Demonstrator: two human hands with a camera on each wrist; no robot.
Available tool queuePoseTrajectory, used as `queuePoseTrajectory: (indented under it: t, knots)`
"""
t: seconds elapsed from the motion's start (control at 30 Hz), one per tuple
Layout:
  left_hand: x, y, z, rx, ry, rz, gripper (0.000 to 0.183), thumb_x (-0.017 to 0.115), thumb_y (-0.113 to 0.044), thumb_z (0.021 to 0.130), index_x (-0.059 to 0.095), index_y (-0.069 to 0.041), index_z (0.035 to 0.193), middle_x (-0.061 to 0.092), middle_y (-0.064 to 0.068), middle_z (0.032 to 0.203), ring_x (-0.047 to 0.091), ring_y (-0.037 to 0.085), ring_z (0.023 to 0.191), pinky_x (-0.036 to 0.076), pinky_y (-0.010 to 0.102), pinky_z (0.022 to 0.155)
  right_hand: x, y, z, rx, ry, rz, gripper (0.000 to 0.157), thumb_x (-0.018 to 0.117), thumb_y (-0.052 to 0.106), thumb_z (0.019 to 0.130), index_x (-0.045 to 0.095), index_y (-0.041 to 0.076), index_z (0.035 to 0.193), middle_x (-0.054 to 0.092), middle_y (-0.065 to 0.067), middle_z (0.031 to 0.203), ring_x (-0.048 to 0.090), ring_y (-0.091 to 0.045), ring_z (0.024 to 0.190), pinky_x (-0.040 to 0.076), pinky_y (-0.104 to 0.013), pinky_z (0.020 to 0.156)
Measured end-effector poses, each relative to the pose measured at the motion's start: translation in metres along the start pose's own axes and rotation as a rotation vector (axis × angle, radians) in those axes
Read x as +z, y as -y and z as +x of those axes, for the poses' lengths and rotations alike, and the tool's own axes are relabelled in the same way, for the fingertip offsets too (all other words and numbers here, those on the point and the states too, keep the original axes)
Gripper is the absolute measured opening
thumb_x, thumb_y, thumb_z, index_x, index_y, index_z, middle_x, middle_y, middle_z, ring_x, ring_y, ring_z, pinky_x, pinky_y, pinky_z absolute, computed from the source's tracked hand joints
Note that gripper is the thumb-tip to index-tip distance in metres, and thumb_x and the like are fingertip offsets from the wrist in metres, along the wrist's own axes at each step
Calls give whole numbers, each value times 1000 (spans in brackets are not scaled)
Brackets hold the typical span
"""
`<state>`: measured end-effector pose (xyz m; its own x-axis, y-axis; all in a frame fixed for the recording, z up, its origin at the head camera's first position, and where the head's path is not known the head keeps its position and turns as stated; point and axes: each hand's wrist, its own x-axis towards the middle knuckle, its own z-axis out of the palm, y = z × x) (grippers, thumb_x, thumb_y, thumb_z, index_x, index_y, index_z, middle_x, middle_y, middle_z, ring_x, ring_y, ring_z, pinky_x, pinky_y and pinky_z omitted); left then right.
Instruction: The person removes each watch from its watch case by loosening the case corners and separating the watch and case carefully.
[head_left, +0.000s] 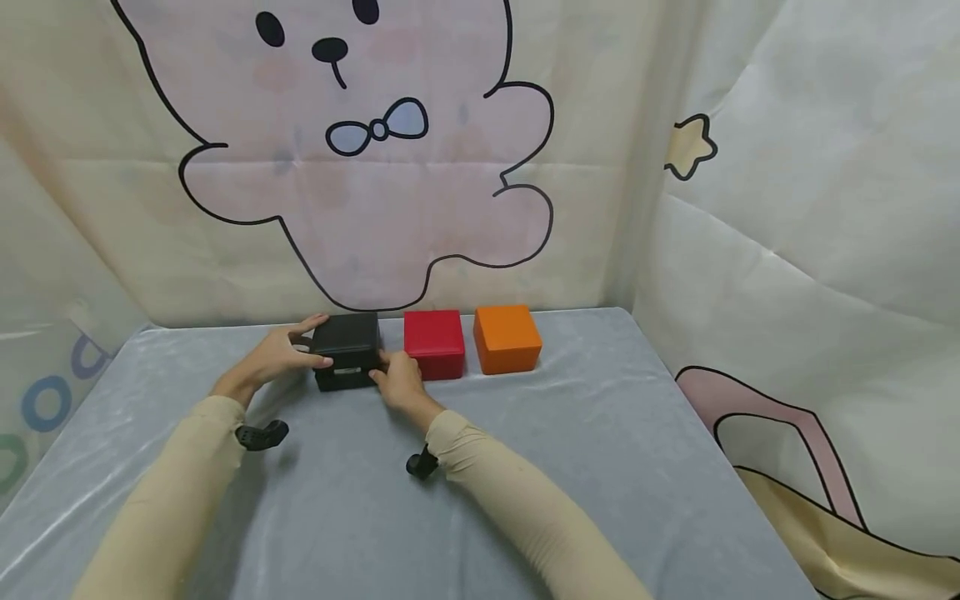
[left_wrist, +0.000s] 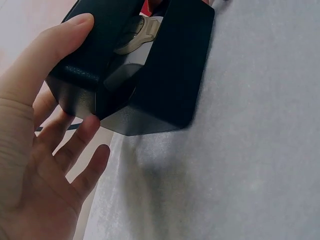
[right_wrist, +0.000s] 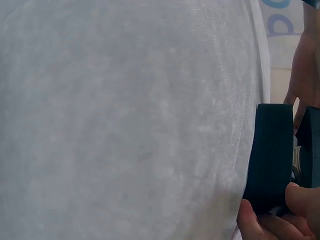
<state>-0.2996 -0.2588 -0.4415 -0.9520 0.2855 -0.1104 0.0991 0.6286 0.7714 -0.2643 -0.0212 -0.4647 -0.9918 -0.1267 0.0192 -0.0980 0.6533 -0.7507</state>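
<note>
A black watch box (head_left: 347,336) stands at the back of the table with its lid partly raised. Through the gap, the left wrist view shows a watch (left_wrist: 149,31) on a light cushion (left_wrist: 125,72). My left hand (head_left: 272,360) grips the lid (left_wrist: 82,55) from the left, thumb on its front face and other fingers behind. On the right side, my right hand (head_left: 403,385) holds the lower part (right_wrist: 272,155) of the box between thumb and fingers. The right wrist view cuts off part of that hand and the lid.
A red box (head_left: 435,343) stands just right of the black one, and an orange box (head_left: 507,339) is beyond it. Grey-blue cloth (head_left: 360,500) covers the table. A printed curtain (head_left: 585,233) hangs along the back edge, with another (head_left: 810,208) at the right.
</note>
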Motion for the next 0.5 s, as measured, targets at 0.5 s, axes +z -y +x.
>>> queuePoseTrajectory:
  t: [0.5]
  knots:
    - [3,1,2,-20,-56,-133,85,77,-37,88,34,-22,159,45,24,153,48,40,131,38,56,105,0,0,1,-35,9,-79,40,70,15,95,66,5,133,69,-10,133,62,-26,128,50,-39,105]
